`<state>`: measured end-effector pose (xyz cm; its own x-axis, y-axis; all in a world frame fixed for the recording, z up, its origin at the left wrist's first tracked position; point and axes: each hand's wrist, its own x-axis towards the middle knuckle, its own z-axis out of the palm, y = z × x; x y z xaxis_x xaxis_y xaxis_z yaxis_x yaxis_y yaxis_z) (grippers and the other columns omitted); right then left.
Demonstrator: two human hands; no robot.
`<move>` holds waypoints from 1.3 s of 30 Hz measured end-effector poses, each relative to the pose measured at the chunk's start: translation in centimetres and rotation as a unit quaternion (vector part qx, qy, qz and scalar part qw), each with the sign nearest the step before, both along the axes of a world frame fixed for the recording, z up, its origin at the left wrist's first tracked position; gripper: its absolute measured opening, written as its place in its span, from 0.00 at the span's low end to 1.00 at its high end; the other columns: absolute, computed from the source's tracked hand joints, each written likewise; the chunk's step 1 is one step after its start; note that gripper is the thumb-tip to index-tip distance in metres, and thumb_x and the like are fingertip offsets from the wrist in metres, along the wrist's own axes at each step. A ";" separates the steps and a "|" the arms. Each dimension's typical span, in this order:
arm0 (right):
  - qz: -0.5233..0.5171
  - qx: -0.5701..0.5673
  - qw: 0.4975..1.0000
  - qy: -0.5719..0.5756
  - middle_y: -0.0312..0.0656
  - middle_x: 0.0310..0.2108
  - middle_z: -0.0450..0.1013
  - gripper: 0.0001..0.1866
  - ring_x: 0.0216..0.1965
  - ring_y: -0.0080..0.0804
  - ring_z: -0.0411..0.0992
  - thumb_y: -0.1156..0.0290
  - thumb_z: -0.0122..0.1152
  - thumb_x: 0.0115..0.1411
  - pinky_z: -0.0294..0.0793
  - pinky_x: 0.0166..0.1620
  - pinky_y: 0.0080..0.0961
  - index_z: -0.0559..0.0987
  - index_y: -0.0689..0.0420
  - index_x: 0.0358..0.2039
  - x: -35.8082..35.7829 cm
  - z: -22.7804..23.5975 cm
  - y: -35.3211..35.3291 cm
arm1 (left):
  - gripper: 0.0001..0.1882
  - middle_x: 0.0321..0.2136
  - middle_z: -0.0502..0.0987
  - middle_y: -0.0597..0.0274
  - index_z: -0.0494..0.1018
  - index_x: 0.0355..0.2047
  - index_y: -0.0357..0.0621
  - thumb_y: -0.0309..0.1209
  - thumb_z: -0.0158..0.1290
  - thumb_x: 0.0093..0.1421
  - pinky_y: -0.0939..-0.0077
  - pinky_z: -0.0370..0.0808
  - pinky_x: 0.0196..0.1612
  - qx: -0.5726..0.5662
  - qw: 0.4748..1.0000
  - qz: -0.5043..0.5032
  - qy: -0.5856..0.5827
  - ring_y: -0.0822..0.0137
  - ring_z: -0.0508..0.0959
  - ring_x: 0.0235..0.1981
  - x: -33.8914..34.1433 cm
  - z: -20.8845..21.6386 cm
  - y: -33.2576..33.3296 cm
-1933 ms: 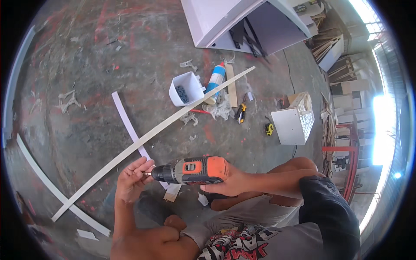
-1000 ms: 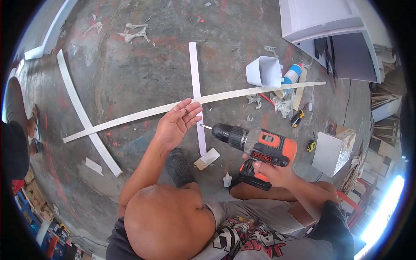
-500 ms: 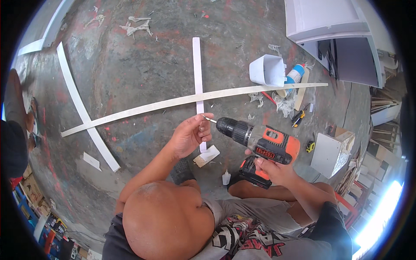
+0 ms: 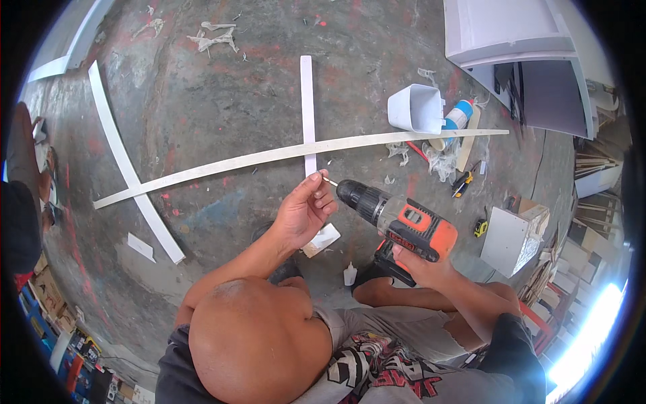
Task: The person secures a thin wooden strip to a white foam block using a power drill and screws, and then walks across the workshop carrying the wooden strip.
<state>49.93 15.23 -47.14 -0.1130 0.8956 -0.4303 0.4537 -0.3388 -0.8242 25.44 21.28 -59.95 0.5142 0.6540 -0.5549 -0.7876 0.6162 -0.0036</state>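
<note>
My right hand is wrapped round the handle of an orange and black cordless drill, which points up and left. From its chuck a thin metal bit sticks out toward my left hand. The thumb and forefinger of that hand pinch the bit's far end; whether a screw sits there is too small to tell. Beyond the hands, a long pale strip lies across a white strip and another white strip on the left.
A white bin, a blue and white tube and a utility knife lie right of centre. Farther right are a tape measure and a white box. A small bottle stands near my feet. Another person's arm shows at the left.
My left hand has shifted slightly up and right, its fingers closing on the bit's end. The drill has moved a little to the left and tilted in my right hand.
</note>
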 end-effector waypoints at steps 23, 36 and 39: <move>0.096 0.072 0.990 -0.069 0.46 0.43 0.78 0.17 0.42 0.42 0.77 0.73 0.69 0.55 0.75 0.48 0.35 0.80 0.60 0.46 -0.2 1.0 0.7 | 0.10 0.24 0.61 0.73 0.72 0.44 0.48 0.40 0.52 0.71 0.77 0.64 0.32 -0.010 0.997 0.027 -0.067 0.76 0.62 0.25 0.7 -0.4 -0.5; 0.136 0.043 0.986 -0.090 0.48 0.51 0.74 0.29 0.46 0.39 0.77 0.71 0.74 0.50 0.73 0.50 0.31 0.73 0.62 0.52 0.4 0.7 1.0 | 0.10 0.23 0.63 0.73 0.71 0.44 0.49 0.40 0.49 0.73 0.76 0.64 0.32 -0.041 0.995 0.022 -0.090 0.75 0.62 0.24 0.9 -0.4 -0.8; 0.110 0.103 0.988 -0.029 0.45 0.40 0.75 0.26 0.38 0.38 0.77 0.74 0.72 0.51 0.76 0.43 0.29 0.76 0.59 0.51 -0.1 0.6 1.6 | 0.10 0.23 0.64 0.73 0.71 0.44 0.49 0.40 0.48 0.73 0.76 0.65 0.33 -0.057 0.996 0.013 -0.071 0.75 0.63 0.24 1.0 -0.3 -0.7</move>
<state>49.83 16.81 -46.56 -0.2957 0.9209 -0.2538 0.5469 -0.0547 -0.8354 26.44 20.60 -60.29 0.5762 0.6052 -0.5493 -0.7898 0.5851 -0.1838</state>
